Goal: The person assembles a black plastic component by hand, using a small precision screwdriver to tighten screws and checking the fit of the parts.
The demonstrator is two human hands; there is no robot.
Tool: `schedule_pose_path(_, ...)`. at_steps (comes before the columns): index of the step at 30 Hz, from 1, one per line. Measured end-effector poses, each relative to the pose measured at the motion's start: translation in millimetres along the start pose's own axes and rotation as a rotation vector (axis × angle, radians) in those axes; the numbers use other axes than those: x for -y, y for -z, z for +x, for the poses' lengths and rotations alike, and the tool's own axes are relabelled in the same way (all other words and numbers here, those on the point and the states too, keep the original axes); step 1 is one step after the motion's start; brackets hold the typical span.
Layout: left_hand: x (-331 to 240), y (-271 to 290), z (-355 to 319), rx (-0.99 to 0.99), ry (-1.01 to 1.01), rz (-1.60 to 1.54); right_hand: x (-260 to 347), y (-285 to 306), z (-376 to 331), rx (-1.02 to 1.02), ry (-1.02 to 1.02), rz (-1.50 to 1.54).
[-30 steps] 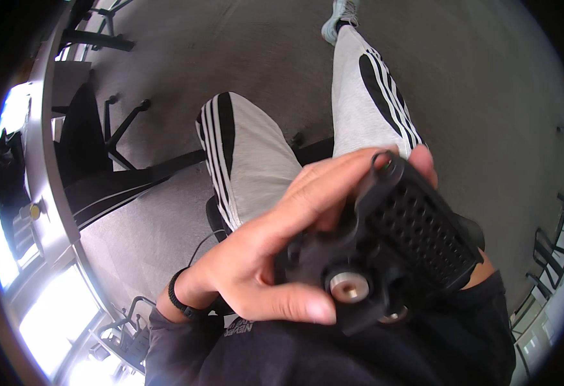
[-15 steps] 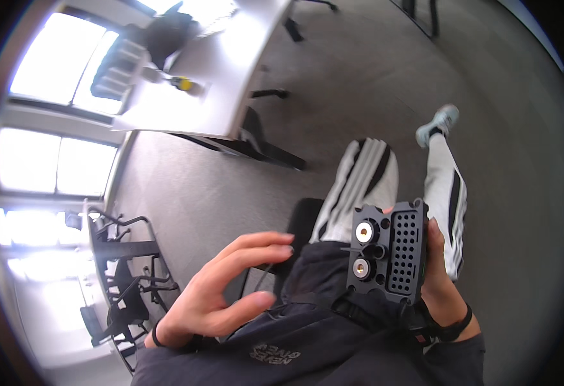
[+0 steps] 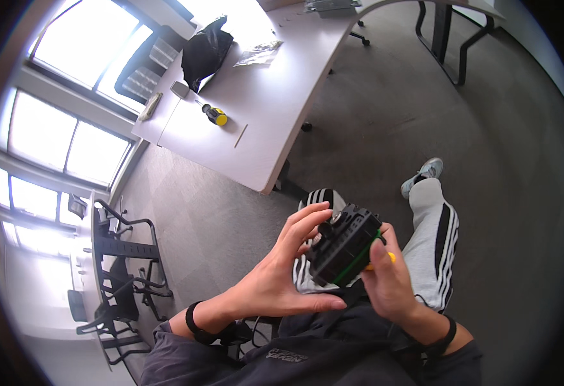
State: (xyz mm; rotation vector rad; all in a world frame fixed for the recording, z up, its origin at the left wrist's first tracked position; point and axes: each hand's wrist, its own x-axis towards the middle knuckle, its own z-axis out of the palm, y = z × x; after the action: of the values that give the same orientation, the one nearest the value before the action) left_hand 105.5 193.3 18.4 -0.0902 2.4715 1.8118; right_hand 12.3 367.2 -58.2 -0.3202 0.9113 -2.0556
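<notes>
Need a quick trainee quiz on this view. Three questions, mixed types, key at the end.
1. Where does the yellow-and-black screwdriver lie?
2. Which colour runs along an edge of the black device: A red, B green, C white?
3. True or false: the right hand holds the device.

Key:
1. On the white table, near the black bag.
2. B.
3. True; the left hand is open beside it, and whether its fingertips touch is hard to tell.
</notes>
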Motion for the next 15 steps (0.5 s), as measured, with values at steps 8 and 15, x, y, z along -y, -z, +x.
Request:
schedule_pose_path(8,30,42,19,-0.422,-0.375,-0.01,17,-47,59,0.113,0.014,-0.112)
schedule_pose_path(15,73,103,26,-0.667,-0.382,-0.036,59,-26,122,-0.033,0.325,0.012)
